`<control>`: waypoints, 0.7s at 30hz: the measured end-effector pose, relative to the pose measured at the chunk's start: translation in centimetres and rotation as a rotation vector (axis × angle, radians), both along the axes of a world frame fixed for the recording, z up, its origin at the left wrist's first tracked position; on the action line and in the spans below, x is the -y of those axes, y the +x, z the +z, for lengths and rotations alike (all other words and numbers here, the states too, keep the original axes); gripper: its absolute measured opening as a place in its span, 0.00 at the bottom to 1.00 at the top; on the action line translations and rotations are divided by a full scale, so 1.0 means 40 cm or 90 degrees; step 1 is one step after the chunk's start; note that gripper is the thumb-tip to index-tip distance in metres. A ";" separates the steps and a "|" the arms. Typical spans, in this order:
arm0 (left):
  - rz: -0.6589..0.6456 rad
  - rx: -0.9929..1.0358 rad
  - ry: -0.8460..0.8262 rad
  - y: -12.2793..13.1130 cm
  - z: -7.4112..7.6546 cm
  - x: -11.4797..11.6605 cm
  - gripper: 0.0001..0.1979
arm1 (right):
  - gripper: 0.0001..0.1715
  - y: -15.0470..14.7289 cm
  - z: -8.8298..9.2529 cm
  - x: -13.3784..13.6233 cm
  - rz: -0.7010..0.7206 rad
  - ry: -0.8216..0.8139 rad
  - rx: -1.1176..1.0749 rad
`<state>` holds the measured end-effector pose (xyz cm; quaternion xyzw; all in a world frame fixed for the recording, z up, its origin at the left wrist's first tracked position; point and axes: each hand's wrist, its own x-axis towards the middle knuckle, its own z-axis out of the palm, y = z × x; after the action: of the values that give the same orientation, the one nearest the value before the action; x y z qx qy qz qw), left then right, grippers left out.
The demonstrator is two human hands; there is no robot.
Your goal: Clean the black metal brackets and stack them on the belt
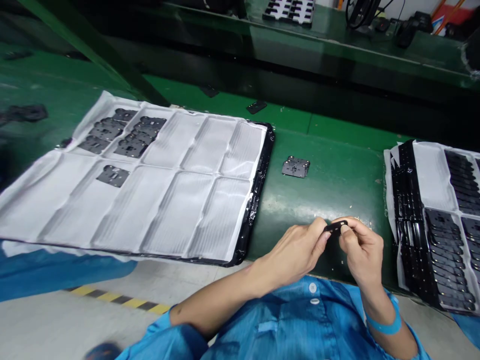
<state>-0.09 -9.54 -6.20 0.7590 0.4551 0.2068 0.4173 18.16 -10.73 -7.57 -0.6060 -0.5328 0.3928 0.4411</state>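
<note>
Both hands meet over the front edge of the green table, pinching one small black plastic part (336, 227) seen nearly edge-on. My left hand (300, 247) is closed on its left end. At the other end, the thumb and fingers of my right hand (362, 247) grip it. Beyond the hands, a short stack of similar flat black parts (296, 167) lies on the green tabletop (330, 185). To the left is a tray lined with white sheet (195, 215), whose compartments hold several such parts at its far left and a single one (113, 176) nearer.
At the right edge stands a pile of black trays (410, 225), the top one filled with rows of black parts (448, 255). A loose black part (256, 107) lies behind the left tray. A raised green shelf (356, 50) runs across the back, with a slotted white tray (289, 11) on it.
</note>
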 end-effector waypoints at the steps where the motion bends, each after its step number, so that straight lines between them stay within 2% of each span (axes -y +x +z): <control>1: 0.000 0.000 -0.001 -0.001 0.002 -0.001 0.07 | 0.15 0.002 -0.001 0.001 0.001 -0.003 0.000; 11: -0.021 -0.065 0.054 -0.008 -0.004 -0.001 0.07 | 0.13 0.010 0.017 -0.007 0.028 0.055 0.066; 16: -0.050 -0.099 0.054 -0.010 0.006 -0.007 0.08 | 0.12 0.031 0.024 -0.006 0.071 -0.004 0.041; 21: -0.055 -0.101 0.048 -0.009 0.005 -0.004 0.08 | 0.12 0.032 0.025 -0.009 0.056 -0.012 0.009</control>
<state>-0.44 -9.38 -6.01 0.8071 0.4452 0.1448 0.3597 19.43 -10.36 -6.55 -0.5890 -0.5581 0.4124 0.4141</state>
